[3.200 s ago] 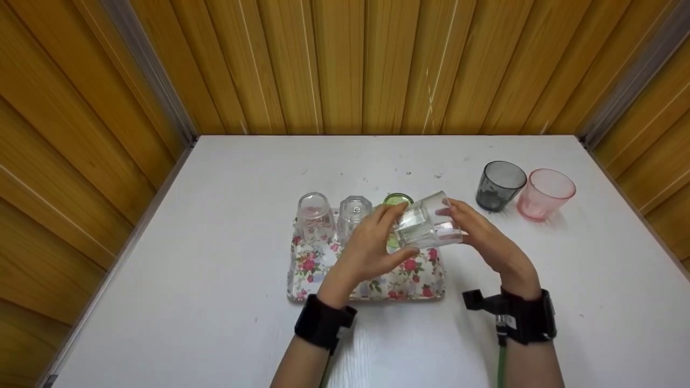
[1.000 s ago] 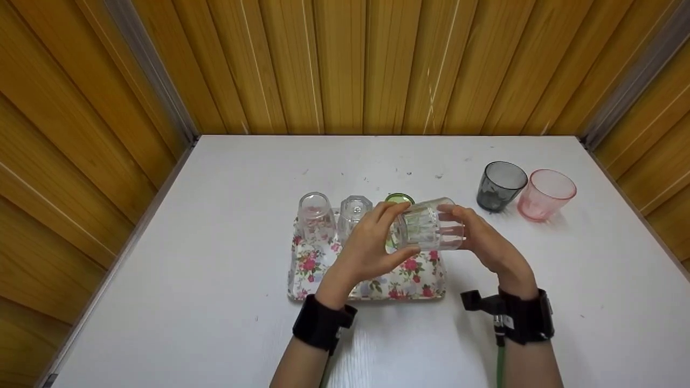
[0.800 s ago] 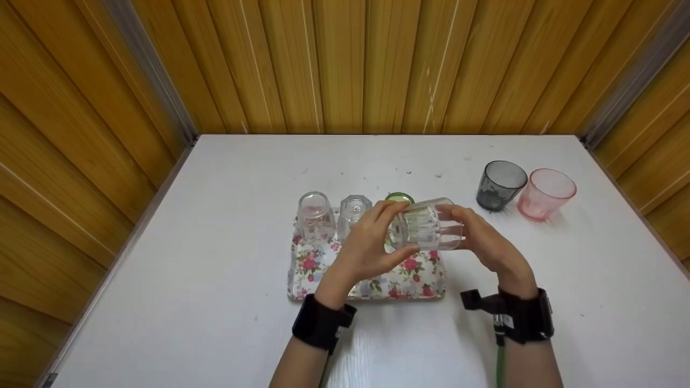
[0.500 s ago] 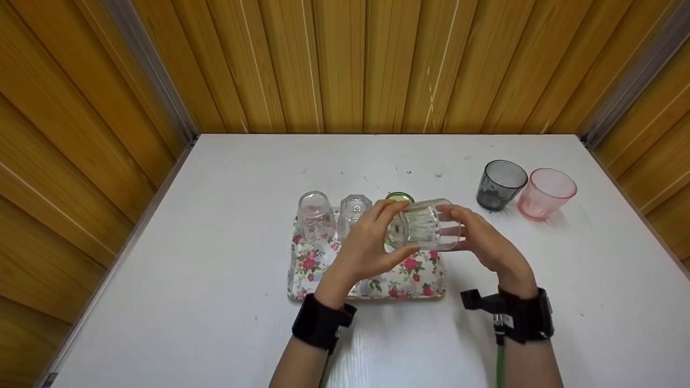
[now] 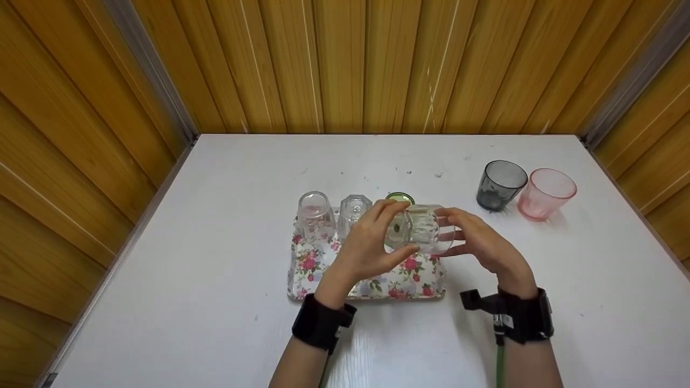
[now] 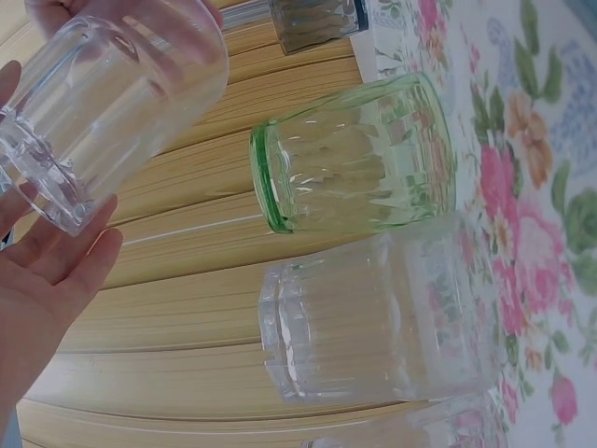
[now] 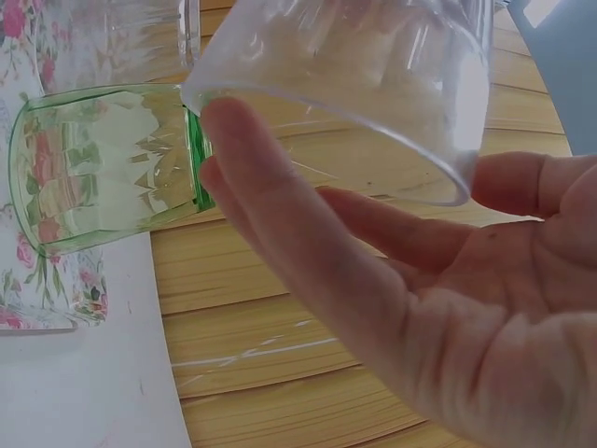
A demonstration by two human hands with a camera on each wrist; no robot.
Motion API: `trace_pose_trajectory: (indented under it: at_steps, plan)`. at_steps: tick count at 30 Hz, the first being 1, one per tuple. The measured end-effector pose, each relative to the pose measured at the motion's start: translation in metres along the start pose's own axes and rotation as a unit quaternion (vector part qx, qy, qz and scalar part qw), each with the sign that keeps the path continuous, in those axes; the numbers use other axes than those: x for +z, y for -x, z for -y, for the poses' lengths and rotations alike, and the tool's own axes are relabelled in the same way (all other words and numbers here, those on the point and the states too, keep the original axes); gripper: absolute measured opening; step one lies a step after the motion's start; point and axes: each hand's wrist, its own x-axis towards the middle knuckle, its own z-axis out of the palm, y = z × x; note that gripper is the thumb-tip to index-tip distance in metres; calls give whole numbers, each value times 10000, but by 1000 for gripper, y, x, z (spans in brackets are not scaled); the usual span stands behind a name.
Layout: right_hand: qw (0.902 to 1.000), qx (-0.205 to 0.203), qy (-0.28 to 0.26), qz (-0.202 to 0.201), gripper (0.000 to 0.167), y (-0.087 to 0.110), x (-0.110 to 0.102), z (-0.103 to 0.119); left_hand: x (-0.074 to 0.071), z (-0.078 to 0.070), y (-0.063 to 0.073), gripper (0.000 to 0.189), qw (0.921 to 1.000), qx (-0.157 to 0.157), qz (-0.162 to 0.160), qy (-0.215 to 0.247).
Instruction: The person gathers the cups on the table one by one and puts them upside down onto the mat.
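Observation:
A clear faceted glass (image 5: 423,229) is held on its side above the tray, its base toward the left and its rim toward the right. My left hand (image 5: 366,242) grips the base end between thumb and fingers. At the rim end, the fingers and thumb of my right hand (image 5: 488,240) hold the edge, as the right wrist view shows on the glass (image 7: 373,75). Behind it an upside-down green glass (image 6: 354,159) stands on the floral tray (image 5: 307,272). Beside that are an octagonal-based clear glass (image 5: 353,212) and a rounded clear glass (image 5: 315,215), both upside down.
A dark grey glass (image 5: 501,186) and a pink glass (image 5: 545,195) stand upright, close together, at the back right of the white table (image 5: 226,226). Wood-patterned panels (image 5: 345,70) rise behind the table and along both sides.
The clear glass has turned in my hands, its base coming more into view and its rim end dropping slightly. My right fingers have shifted on the rim; my left hand is nearly still.

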Motion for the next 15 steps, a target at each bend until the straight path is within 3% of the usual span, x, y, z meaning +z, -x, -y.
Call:
trace_pose_trajectory:
  at_steps: [15]
  plan:
    - [9989,254,386,-22,46,-1,1,-1,1,1,0,63,9997,191,-84,-102]
